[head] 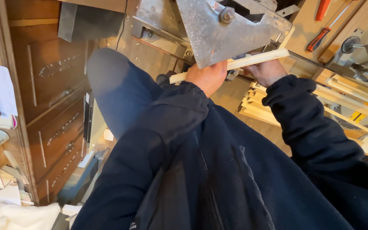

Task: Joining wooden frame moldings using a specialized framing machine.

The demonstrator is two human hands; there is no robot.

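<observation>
A pale strip (235, 64) is grasped by the left hand (207, 76) and right hand (267, 70) under the metal plate (222, 30); cut strips (260, 108) lie stacked below the right hand.

One head-worn camera looks steeply down, close over the person's arms and workbench (307, 30)

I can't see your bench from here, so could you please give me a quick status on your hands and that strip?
Left hand and right hand both gripping the pale wooden strip. Strip lies under the grey metal plate. More strips stacked below.
</observation>
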